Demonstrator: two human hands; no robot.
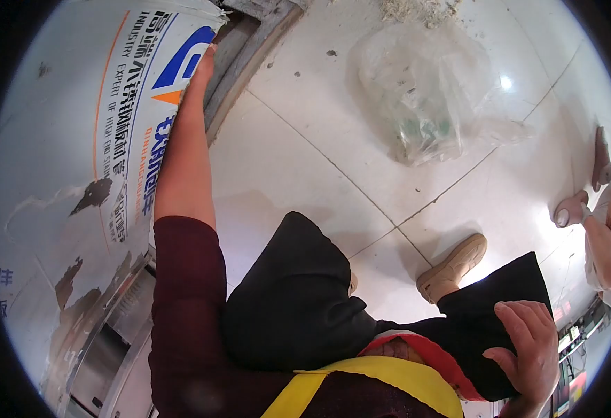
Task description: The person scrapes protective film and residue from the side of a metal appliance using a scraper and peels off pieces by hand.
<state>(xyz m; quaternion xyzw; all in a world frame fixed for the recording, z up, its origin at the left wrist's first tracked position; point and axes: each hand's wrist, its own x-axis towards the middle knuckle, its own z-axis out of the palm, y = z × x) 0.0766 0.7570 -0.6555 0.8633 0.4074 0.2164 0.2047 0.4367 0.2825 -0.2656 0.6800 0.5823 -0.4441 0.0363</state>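
My left arm reaches up along the edge of a large white printed sheet (75,139) with blue, black and orange lettering. My left hand (206,64) is at the sheet's upper right edge, beside a grey frame (246,63); its fingers are mostly hidden. At the lower right, my right hand (525,345) is over my black trousers (298,299), with its fingers loosely bent, the thumb apart and nothing in it.
A clear plastic bag (424,104) with greenish things inside lies on the tiled floor (305,174). Crumbly debris (420,10) is at the top. Another person's feet (573,209) show at the right. Metal cabinet parts (103,355) stand lower left.
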